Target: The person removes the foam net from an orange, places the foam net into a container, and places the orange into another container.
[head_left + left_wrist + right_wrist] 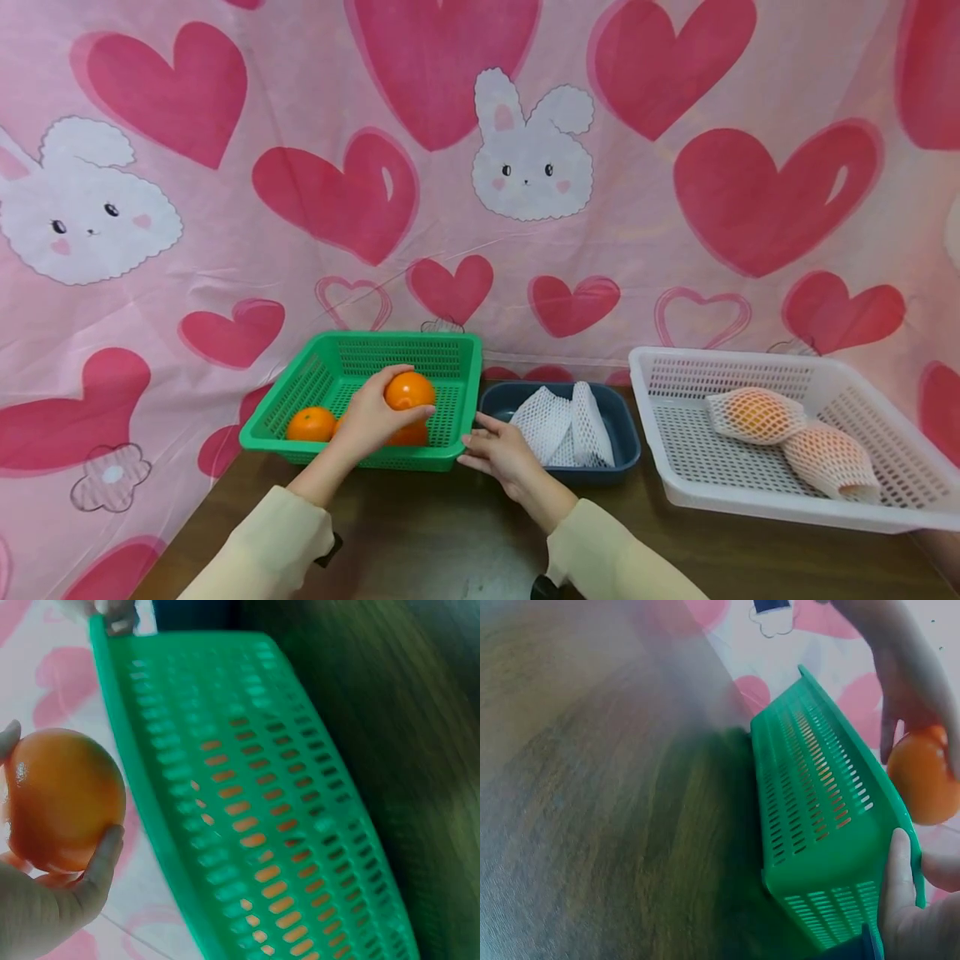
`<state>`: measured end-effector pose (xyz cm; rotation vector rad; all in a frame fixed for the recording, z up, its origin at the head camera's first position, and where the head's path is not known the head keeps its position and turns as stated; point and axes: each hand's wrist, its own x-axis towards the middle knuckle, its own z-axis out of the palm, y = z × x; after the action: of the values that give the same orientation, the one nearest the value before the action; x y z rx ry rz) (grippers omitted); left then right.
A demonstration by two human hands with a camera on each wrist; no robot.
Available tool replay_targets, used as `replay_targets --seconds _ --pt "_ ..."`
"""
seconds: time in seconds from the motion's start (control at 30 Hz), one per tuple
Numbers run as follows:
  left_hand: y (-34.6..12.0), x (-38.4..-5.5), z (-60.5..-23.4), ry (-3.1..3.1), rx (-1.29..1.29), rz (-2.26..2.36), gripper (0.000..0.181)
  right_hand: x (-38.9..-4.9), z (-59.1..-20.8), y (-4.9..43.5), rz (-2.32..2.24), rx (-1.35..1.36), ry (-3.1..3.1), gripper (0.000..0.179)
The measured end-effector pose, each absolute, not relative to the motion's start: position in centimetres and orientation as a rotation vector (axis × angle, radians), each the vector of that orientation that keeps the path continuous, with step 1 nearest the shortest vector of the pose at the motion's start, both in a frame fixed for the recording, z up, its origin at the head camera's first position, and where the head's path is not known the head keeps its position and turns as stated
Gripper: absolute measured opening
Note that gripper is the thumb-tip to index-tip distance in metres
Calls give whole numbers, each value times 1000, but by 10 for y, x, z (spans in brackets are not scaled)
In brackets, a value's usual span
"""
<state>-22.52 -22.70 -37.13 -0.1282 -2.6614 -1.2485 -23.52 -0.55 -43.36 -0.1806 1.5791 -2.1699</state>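
Note:
My left hand point(369, 421) grips an orange point(410, 390) above the green basket point(465, 392), thumb and fingers on opposite sides of the fruit. In the left wrist view that orange point(67, 799) is held clear of the basket's rim. Another orange point(311, 424) lies at the left inside the basket, and more orange fruit shows beneath my left hand, partly hidden. At the basket's front right corner, my right hand point(510, 458) pinches the rim. The right wrist view has the thumb point(898, 874) on the outer side and a finger over the inner side.
Right of the green basket stands a dark blue tub point(626, 433) with white foam net sleeves point(547, 421). Farther right is a white basket point(720, 496) holding two net-wrapped fruits point(757, 414). All stand on a brown wooden table point(420, 533) before a pink heart-print cloth point(450, 225).

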Motion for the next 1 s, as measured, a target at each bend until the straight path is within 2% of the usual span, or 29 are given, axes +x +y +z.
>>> replay_targets --seconds 0.47,1.0 --pt "-276 -260 -380 -2703 88 -1188 73 -232 -435 -9 -2229 -173 1569 61" --pt "-308 -277 -394 -2755 279 -1111 76 -230 -433 -13 -2220 -132 1623 60"
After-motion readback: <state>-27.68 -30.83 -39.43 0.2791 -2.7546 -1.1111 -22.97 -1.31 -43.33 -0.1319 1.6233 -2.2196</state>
